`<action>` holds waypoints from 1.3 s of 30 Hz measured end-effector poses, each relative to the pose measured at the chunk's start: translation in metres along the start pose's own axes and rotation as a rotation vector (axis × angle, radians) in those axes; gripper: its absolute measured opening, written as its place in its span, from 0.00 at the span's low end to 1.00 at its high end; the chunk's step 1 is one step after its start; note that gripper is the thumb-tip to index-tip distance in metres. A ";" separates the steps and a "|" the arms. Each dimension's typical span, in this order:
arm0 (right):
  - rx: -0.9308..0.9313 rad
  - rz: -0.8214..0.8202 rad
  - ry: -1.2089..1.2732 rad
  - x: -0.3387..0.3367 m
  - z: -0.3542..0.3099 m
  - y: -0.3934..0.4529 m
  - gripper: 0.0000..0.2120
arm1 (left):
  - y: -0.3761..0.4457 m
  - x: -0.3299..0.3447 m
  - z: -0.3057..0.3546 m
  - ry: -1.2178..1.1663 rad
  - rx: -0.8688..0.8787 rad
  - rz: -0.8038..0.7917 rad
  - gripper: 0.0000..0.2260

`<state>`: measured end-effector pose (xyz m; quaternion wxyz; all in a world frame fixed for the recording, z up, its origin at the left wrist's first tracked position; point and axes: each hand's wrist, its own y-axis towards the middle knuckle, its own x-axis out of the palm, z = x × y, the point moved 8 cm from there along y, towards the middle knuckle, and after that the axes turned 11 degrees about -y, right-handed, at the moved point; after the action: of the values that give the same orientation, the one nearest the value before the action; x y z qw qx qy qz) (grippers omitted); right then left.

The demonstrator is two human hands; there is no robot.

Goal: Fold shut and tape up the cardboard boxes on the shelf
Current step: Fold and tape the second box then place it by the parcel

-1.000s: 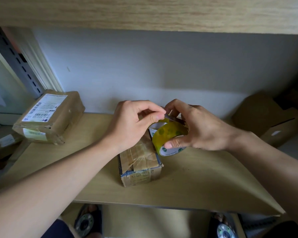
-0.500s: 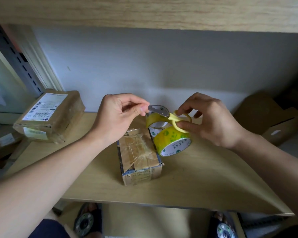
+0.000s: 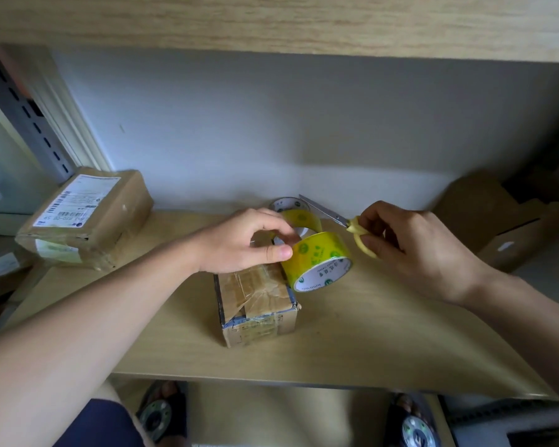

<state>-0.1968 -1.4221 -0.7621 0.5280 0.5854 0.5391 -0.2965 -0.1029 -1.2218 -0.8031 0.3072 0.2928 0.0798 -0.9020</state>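
We look down at a pale wooden shelf (image 3: 352, 333) with a grey-white back wall (image 3: 271, 124) behind it and another wooden board (image 3: 271, 21) overhead. On the right of the shelf an open brown cardboard box (image 3: 484, 221) sits in shadow, its flaps up. At the far left a larger taped parcel (image 3: 88, 217) lies flat with a white shipping label on top. In the middle, near the front edge, stands a small cardboard box (image 3: 255, 304), its top flaps down and covered with wrinkled clear tape.

Our left hand (image 3: 246, 241) reaches in over the far end of this small box, thumb and forefinger drawn close together beside the yellow tape roll (image 3: 317, 259); we cannot tell whether they pinch a loose end of tape or merely touch the roll. That roll lies on the shelf touching the small box's right far corner, its white core facing us. A second roll (image 3: 291, 209) of the same yellow tape stands just behind it, near the wall, partly hidden by the left hand.

Our right hand (image 3: 410, 243) holds a pair of scissors (image 3: 333, 217) by the yellow handles, fingers curled through and around the loops; the steel blades, together, point left above the rear roll.

Below the shelf edge we see two sandalled feet (image 3: 162, 411) on the floor.
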 end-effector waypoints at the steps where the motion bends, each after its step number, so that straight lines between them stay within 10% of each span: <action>1: 0.004 -0.004 0.015 0.000 0.000 -0.003 0.04 | 0.001 -0.002 0.003 -0.003 0.013 -0.005 0.19; 12: -0.038 -0.080 0.108 -0.002 -0.001 -0.014 0.05 | -0.007 0.019 -0.007 0.097 0.021 -0.201 0.02; 19: -0.048 -0.129 0.114 0.006 0.002 -0.018 0.05 | -0.024 0.003 -0.015 0.232 0.002 -0.161 0.18; 33: -0.102 -0.188 0.116 0.023 -0.023 0.008 0.04 | -0.078 -0.028 -0.041 0.173 -0.180 -0.069 0.20; 39: -0.158 -0.482 0.129 0.048 -0.032 0.008 0.04 | -0.087 -0.033 -0.041 0.127 -0.147 -0.072 0.27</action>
<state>-0.1845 -1.3753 -0.7952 0.4507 0.4148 0.7170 -0.3327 -0.1145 -1.1218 -0.8208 0.2896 0.3232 0.1753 -0.8837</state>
